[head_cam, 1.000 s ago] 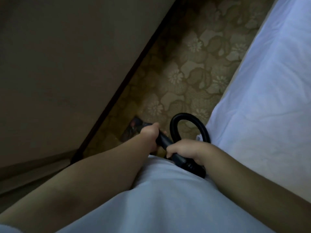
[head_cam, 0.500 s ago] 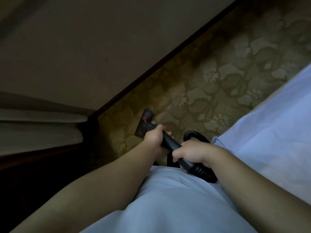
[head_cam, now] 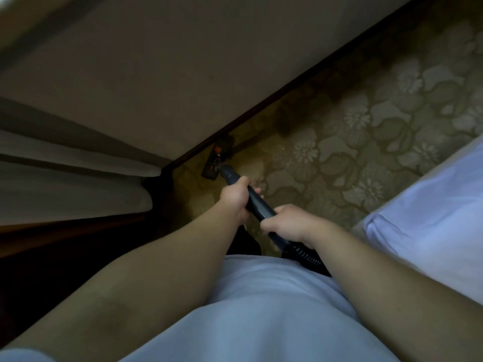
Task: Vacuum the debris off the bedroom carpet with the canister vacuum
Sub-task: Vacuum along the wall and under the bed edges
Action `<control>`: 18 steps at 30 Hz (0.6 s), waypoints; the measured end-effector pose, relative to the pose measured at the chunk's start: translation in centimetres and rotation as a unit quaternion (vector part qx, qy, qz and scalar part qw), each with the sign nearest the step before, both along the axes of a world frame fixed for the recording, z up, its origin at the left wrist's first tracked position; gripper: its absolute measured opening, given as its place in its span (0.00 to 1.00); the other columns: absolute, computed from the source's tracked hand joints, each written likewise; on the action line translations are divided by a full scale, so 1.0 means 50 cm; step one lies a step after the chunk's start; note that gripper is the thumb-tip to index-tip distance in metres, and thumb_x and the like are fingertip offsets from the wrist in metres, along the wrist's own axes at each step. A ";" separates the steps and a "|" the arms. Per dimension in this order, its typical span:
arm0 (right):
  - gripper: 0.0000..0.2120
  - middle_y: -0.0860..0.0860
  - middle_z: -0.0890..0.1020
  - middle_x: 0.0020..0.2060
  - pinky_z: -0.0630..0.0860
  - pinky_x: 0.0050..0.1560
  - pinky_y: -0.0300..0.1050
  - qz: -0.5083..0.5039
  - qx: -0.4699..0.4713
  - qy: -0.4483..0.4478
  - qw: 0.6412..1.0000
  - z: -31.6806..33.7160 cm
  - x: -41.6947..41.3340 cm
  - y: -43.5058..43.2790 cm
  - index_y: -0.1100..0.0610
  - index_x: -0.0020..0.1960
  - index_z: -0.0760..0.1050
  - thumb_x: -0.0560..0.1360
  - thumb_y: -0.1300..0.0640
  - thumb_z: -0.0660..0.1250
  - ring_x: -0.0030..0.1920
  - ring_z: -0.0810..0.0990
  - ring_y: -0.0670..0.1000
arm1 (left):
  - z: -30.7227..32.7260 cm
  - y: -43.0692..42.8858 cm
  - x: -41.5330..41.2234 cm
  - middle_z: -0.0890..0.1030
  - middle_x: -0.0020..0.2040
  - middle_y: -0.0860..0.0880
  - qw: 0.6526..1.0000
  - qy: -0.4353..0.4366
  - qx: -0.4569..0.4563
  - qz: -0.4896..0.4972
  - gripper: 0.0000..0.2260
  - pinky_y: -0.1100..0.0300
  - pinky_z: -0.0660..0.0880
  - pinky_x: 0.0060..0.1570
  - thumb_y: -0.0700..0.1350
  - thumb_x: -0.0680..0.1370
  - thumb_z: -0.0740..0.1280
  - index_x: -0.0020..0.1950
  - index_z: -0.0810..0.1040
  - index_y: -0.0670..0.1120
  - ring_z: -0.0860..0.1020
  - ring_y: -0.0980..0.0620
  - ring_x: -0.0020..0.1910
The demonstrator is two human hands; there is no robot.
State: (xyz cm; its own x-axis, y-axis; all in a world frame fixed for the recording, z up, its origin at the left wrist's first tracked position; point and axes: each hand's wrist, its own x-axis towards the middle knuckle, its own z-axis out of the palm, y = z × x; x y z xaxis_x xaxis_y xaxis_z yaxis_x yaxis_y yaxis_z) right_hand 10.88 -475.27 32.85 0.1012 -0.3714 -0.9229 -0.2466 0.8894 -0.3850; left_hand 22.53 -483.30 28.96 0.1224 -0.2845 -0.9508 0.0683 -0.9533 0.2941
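A dark vacuum wand (head_cam: 257,203) slants from my waist down to the floor. My left hand (head_cam: 235,197) grips the wand high up, near the nozzle end. My right hand (head_cam: 286,223) grips it lower, just above the ribbed hose cuff (head_cam: 303,254). The black floor nozzle (head_cam: 218,162) with small red marks lies on the olive floral carpet (head_cam: 366,142), pressed close to the dark baseboard (head_cam: 274,96) in the corner. Pale specks of debris (head_cam: 277,163) dot the carpet to the right of the nozzle. The canister is out of view.
A beige wall (head_cam: 183,61) runs diagonally along the carpet's left side. Pale curtain folds (head_cam: 65,178) hang at the left above a dark wooden ledge. A bed with a white sheet (head_cam: 431,212) borders the carpet on the right, leaving a narrow strip of floor.
The nozzle has slid forward along the carpet into the corner by the baseboard. The hose loop seen earlier beside my right hand is no longer visible. Both hands keep their grip.
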 end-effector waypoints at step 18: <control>0.10 0.57 0.85 0.32 0.79 0.38 0.51 -0.124 0.018 0.051 0.991 0.017 -0.057 0.108 0.60 0.49 0.81 0.70 0.56 0.73 0.33 0.84 0.58 | 0.036 0.050 -0.094 0.79 0.44 0.43 0.990 0.086 0.049 -0.101 0.03 0.50 0.80 0.49 0.42 0.80 0.67 0.50 0.75 0.43 0.79 0.47 0.42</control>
